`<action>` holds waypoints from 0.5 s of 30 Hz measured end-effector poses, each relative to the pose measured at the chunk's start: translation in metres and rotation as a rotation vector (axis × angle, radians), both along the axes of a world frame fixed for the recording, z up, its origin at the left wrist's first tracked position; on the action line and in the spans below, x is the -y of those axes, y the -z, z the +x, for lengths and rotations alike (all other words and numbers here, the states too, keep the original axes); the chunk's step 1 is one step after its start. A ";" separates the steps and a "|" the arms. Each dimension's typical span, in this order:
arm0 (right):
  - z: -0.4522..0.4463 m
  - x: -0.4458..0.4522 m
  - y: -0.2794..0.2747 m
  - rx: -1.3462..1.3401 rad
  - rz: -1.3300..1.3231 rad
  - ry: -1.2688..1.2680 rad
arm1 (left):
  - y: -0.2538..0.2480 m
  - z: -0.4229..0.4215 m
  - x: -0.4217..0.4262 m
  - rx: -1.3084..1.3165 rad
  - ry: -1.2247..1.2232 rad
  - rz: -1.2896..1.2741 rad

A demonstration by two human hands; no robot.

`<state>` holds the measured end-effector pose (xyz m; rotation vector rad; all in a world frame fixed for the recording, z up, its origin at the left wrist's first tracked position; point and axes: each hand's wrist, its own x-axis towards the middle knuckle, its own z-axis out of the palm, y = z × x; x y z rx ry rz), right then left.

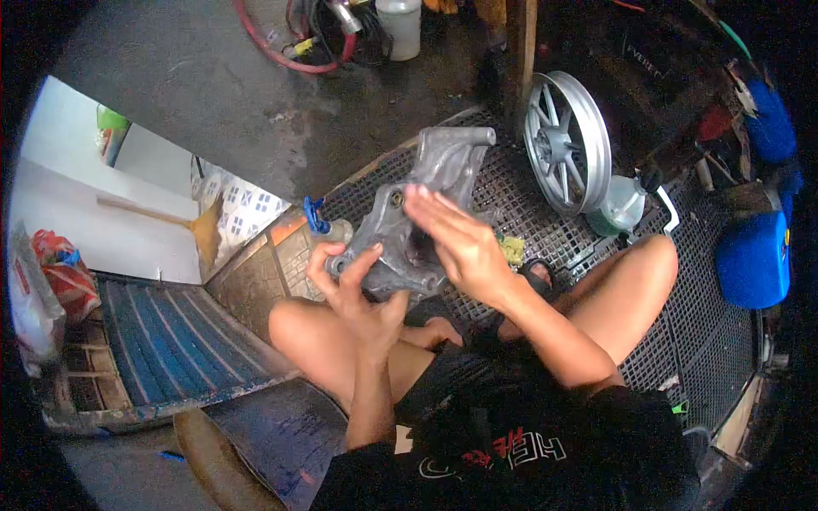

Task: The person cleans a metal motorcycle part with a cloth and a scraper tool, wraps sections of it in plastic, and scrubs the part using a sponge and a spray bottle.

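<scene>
A grey cast metal part [388,230] with bored holes and a long arm at its top is held up over my lap. My left hand [354,294] grips its lower left edge, with fingers and thumb curled round it. My right hand [456,243] lies against the front of the part, its fingers stretched out and side by side, slightly blurred. What is under the right palm is hidden. Just left of the part stands a small bottle with a blue spray head [315,217]. A yellow-green sponge [511,249] is behind my right wrist.
A silver wheel rim [567,143] leans beyond the black grated mat [494,187]. Right of it are a clear jug [620,204] and a blue jerrycan [754,260]. A red hose [264,51] lies at the top; a blue striped bench [179,341] is at left.
</scene>
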<state>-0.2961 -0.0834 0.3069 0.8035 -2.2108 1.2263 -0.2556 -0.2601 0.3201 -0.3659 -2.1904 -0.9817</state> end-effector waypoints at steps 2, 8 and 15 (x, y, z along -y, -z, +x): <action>0.001 -0.002 0.003 -0.012 0.002 -0.160 | 0.003 0.004 0.002 0.012 -0.006 0.000; -0.003 -0.013 0.003 -0.017 0.016 -0.195 | 0.005 0.001 0.005 0.020 0.038 0.009; 0.005 -0.033 -0.014 0.191 -0.118 -0.195 | 0.016 -0.004 0.006 -0.021 0.079 0.158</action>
